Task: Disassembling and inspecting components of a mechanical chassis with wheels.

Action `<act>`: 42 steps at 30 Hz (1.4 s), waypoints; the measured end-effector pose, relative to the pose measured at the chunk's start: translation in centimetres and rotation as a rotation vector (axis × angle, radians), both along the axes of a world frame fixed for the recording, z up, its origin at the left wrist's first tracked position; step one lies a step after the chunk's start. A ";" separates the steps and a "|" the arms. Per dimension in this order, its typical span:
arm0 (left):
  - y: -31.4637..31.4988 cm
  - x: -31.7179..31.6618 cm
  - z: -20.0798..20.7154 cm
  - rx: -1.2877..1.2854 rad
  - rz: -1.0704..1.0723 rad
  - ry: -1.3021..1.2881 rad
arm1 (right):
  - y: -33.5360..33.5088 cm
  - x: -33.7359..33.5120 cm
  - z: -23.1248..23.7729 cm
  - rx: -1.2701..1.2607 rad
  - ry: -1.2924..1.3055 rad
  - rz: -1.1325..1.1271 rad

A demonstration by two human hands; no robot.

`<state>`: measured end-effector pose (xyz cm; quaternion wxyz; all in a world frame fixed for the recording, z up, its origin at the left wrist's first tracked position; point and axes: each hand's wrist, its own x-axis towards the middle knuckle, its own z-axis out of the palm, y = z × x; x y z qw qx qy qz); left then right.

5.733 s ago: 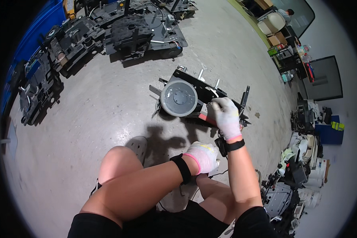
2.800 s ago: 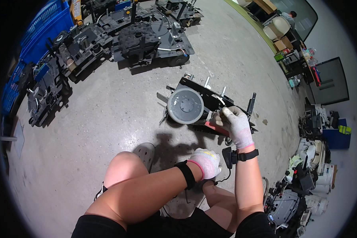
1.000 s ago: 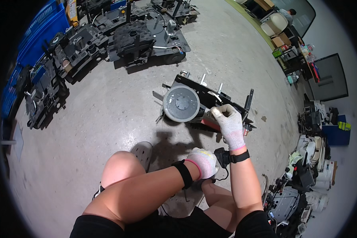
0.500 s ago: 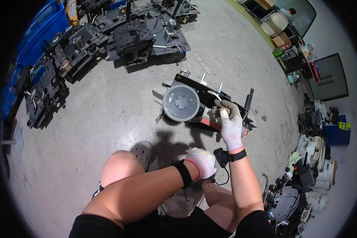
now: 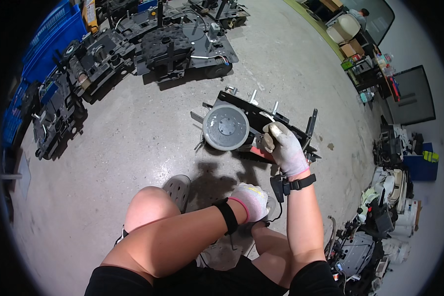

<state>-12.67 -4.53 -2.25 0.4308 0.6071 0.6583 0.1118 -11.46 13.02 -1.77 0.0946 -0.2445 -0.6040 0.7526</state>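
A black metal wheel assembly point(image 5: 255, 120) stands on the floor in front of me, with a round grey wheel point(image 5: 226, 127) on its left side and a red part point(image 5: 262, 153) low on its near side. Over the right half of the assembly is my right hand point(image 5: 285, 148), in a white glove with grimy fingertips. Its fingers are curled together; anything between them is too small to make out. My left hand point(image 5: 251, 201), also gloved, is closed low by my right foot. The glove hides whatever may be inside it.
Several dark wheeled chassis point(image 5: 167, 49) stand on the floor at the far left, beside blue crates point(image 5: 54, 42). Along the right wall lies piled scrap point(image 5: 355, 251). A person point(image 5: 358, 18) sits at the far right near a cluttered table. My grey clog point(image 5: 176, 191) is nearby.
My right hand has turned at the wrist and its fingers have curled further inward. The right forearm has swung slightly. My left hand and the wheel assembly stay about where they were.
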 end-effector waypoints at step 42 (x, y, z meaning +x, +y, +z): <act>-0.1 -0.2 0.1 0.003 -0.006 -0.026 | -0.4 1.1 0.3 0.763 -0.019 0.062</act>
